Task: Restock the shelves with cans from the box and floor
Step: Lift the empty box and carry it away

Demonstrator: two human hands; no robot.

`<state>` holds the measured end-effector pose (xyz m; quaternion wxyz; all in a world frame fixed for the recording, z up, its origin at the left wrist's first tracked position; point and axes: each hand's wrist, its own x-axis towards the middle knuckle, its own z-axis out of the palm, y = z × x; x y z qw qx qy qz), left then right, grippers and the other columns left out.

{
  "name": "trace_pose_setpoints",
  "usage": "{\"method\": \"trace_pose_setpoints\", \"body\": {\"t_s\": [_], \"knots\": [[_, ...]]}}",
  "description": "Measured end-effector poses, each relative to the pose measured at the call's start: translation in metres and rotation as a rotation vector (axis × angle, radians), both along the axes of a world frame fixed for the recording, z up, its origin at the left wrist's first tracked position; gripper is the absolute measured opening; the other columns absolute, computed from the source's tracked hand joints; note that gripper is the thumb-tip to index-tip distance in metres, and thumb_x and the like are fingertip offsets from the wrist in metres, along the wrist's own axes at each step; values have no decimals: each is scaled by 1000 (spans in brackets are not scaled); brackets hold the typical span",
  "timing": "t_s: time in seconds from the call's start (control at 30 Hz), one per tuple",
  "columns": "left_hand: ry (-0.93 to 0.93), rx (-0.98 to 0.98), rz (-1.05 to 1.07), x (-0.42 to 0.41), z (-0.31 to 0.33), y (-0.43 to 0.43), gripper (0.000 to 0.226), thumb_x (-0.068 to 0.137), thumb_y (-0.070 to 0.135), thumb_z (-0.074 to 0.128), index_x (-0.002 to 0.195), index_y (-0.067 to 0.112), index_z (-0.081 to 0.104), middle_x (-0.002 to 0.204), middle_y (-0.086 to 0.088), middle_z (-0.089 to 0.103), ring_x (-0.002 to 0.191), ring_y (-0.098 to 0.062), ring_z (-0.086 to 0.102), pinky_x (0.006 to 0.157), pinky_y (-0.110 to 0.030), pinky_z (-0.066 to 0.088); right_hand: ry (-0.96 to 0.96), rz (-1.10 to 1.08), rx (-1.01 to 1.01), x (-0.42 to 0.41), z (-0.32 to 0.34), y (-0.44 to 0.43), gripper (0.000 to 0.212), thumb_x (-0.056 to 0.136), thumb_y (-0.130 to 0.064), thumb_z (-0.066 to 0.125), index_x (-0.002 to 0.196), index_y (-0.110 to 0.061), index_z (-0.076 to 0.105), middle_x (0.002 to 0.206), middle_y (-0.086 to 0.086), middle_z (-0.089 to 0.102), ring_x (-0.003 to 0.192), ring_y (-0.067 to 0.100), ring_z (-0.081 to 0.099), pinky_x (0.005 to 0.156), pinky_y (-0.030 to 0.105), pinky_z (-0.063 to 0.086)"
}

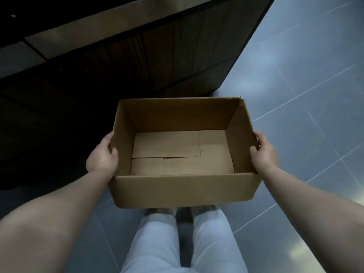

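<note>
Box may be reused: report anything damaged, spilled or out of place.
The open brown cardboard box, gripped at its sides by the left hand and right hand, has a small ragged tear on its far rim near the right corner. It is empty. Nothing spilled shows.

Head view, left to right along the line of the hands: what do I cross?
Dark cabinet → left hand → cardboard box, empty and gripped by both side walls → right hand → grey tiled floor.
</note>
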<state>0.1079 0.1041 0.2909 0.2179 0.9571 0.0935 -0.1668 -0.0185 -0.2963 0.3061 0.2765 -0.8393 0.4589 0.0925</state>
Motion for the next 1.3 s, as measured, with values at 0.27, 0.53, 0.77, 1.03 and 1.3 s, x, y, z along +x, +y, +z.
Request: {"method": "trace_pose_setpoints", "body": {"t_s": [0.27, 0.53, 0.77, 1.03, 1.3], "knots": [[66, 51, 140, 11, -74, -80, 56, 96, 19, 44, 145, 38, 24, 119, -10, 60, 65, -16, 54, 48, -29, 42, 43, 127, 84, 76, -94, -88, 54, 93, -8, 40, 139, -36, 41, 128, 5, 60, 101, 30, 60, 89, 43, 50], [128, 59, 272, 11, -219, -134, 57, 95, 17, 43, 143, 41, 24, 122, -11, 57, 87, -29, 59, 66, -40, 51, 72, 240, 97, 124, -234, -142, 53, 93, -9, 39, 138, -38, 40, 125, 6, 62, 104, 33, 60, 92, 43, 50], [48, 72, 354, 10, -338, -161, 58, 95, 15, 43, 144, 38, 25, 127, -14, 54, 101, -34, 58, 72, -39, 46, 55, 308, 35, 159, -348, -161, 53, 95, -9, 38, 140, -37, 37, 133, 2, 57, 112, 32, 57, 87, 35, 44], [0, -100, 506, 18, -406, -166, 62, 93, 6, 40, 146, 35, 25, 145, -9, 41, 123, -32, 48, 97, -37, 40, -71, 396, 23, 214, -403, -156, 61, 88, 1, 35, 140, -31, 40, 133, 6, 56, 118, 33, 53, 99, 35, 40], [-21, -194, 575, 1, -374, -201, 65, 90, 16, 57, 147, 21, 26, 153, -13, 25, 138, -30, 31, 113, -42, 29, -137, 489, 221, 188, -383, -108, 46, 90, -12, 54, 134, -24, 48, 134, 5, 54, 121, 26, 52, 102, 37, 41]]}}
